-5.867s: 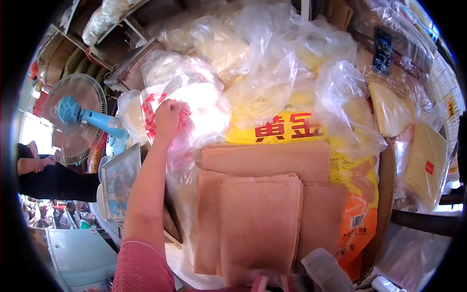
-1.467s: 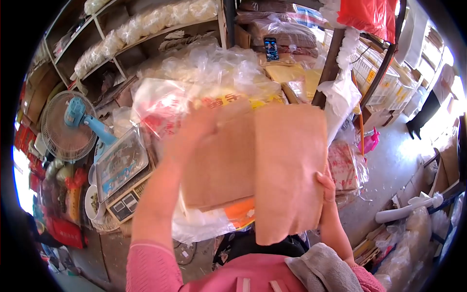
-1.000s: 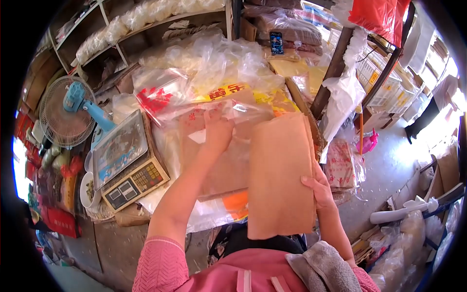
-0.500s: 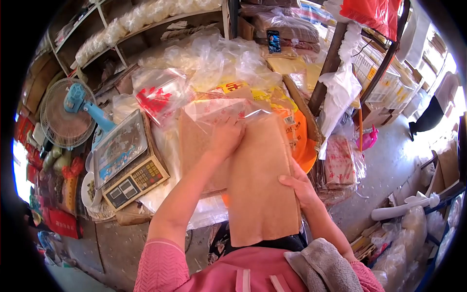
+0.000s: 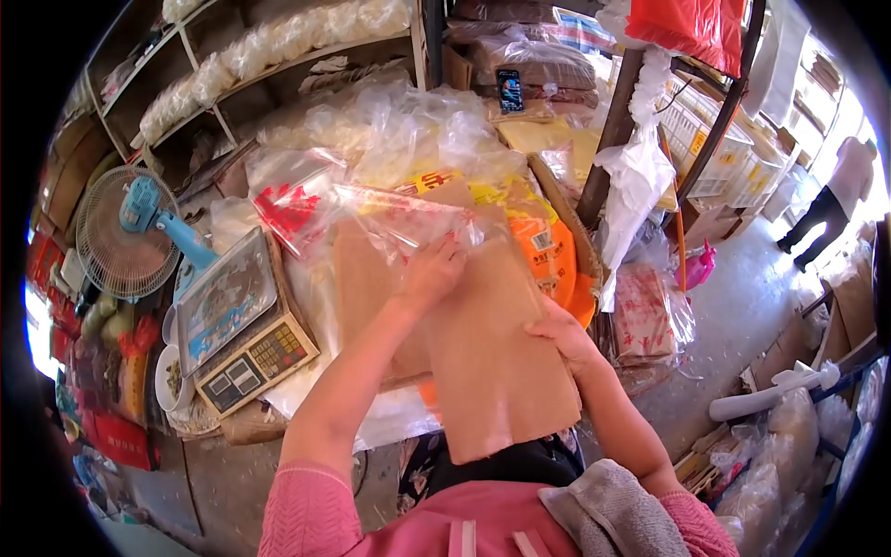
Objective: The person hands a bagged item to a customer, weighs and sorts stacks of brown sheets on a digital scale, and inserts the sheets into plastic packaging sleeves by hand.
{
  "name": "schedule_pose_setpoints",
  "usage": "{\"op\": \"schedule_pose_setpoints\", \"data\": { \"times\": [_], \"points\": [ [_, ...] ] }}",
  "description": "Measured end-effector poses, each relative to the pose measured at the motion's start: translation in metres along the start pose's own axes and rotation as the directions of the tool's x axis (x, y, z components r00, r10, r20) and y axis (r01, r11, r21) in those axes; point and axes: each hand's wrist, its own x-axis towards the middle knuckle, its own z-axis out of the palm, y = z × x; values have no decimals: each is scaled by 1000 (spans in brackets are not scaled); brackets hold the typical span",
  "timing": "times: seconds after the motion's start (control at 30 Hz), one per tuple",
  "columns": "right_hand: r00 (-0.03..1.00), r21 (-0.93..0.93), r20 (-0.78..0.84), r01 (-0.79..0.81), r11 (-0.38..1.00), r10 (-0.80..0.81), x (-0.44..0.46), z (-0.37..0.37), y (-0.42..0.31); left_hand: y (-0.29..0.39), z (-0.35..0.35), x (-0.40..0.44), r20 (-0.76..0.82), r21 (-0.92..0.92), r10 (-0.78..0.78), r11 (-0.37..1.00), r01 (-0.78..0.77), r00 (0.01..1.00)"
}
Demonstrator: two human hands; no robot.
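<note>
Plastic-strewn, the counter (image 5: pixel 376 410) carries brown sheets (image 5: pixel 362 278) toward its near edge, beneath a clear, red-printed bag (image 5: pixel 399 215). A held brown stack (image 5: pixel 506 367) overhangs that edge; since 1 second ago it has swung left, so its far end now meets the bag, inside or against it I cannot tell. Its long axis runs front to back, far end aimed slightly left toward the counter's back edge. The right hand (image 5: pixel 566 336) pinches its right edge, thumb on top; the left hand (image 5: pixel 434 271) curls at the bag, its grip unclear.
</note>
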Motion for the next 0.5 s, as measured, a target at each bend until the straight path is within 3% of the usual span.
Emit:
{"op": "schedule_pose_setpoints", "data": {
  "times": [0.03, 0.13, 0.27, 0.33, 0.4, 0.5],
  "points": [
    [999, 102, -29, 19, 995, -16, 0, -1, 1, -1, 0, 1, -45, 24, 20, 1000, -19, 999],
    [999, 163, -46, 20, 986, -13, 1, 1, 14, -2, -11, 9, 82, -56, -79, 995, 84, 993],
    [999, 41, 48, -25, 999, 23, 0, 9, 20, 10, -37, 11, 109, -121, 42, 992, -28, 993],
    [999, 124, 17, 41, 991, -43, 3, 6, 22, 6, -36, 2, 88, -132, 91, 988, -78, 992],
    [998, 244, 28, 44, 969, -52, 6, -3, 24, 1, -29, -5, 184, -132, 30, 991, -6, 983],
    [1000, 217, 7, -1, 976, 0, 8, 7, 31, 7, -36, -1, 220, -227, 65, 974, -14, 973]
  ]
}}
